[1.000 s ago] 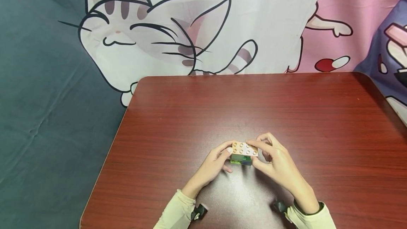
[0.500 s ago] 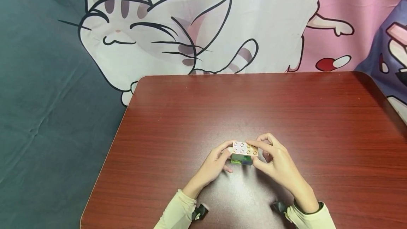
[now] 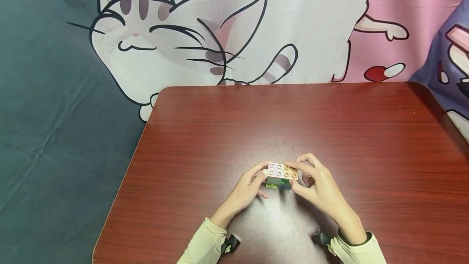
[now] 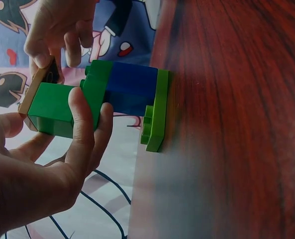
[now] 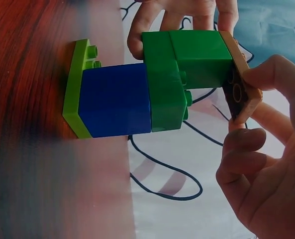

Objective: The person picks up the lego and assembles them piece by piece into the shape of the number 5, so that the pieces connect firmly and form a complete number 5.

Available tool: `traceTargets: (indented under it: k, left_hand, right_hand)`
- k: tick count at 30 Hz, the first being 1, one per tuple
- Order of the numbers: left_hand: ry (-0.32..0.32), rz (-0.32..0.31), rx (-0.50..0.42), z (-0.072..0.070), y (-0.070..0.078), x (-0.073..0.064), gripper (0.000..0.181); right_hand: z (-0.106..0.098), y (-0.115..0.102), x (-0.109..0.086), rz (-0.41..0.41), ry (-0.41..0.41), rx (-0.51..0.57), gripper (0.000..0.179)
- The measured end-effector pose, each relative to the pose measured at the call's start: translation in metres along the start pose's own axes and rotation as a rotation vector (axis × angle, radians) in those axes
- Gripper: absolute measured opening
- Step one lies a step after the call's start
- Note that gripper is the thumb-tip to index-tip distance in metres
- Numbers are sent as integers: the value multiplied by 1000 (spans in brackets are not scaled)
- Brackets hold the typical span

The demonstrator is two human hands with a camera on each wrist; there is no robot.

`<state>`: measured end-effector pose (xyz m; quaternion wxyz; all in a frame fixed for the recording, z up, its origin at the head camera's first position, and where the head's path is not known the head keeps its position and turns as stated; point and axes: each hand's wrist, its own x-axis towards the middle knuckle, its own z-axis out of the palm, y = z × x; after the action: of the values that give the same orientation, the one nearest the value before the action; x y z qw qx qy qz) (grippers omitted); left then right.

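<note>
A tower of toy building bricks stands on the table between both hands. At its foot lies a light-green flat brick (image 4: 159, 112), under a blue brick (image 5: 115, 101). Above come a long green brick (image 5: 164, 82) and a smaller green brick (image 4: 52, 107). A tan flat brick (image 3: 283, 171) with studs tops the tower, its right part overhanging. My left hand (image 3: 244, 190) grips the upper tower, fingers along the green bricks, thumb at the tan brick's edge. My right hand (image 3: 322, 186) pinches the tan brick's overhanging end between thumb and fingers.
The reddish-brown table (image 3: 205, 133) reaches back to a curtain (image 3: 311, 31) printed with cartoon cats. Dark straps with small devices (image 3: 230, 244) sit at the wrists, by the pale sleeves (image 3: 205, 241).
</note>
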<state>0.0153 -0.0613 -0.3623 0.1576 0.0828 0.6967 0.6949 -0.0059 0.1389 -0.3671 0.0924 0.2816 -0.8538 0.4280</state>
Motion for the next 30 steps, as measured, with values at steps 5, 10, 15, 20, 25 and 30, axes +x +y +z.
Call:
traceTargets:
  k: [5, 10, 15, 20, 25, 30]
  left_hand:
    - [-4, 5, 5, 1, 1, -1, 33]
    - [-11, 2, 13, 1, 2, -1, 34]
    - [-14, 0, 13, 1, 3, -1, 34]
    - [-33, -15, 17, 0, 5, -1, 33]
    - [-50, -20, 16, -2, 7, -1, 35]
    - [-33, -43, -8, -8, -2, 0, 42]
  right_hand:
    - [-1, -4, 0, 14, 1, 24, 40]
    - [-7, -22, 6, -5, 23, 74, 37]
    - [-12, -30, 9, 13, 7, 84, 36]
    - [-11, -20, 5, 2, -13, 119, 39]
    - [-7, -1, -3, 9, -32, 106, 45]
    - [-12, 7, -10, 67, -63, 68, 61]
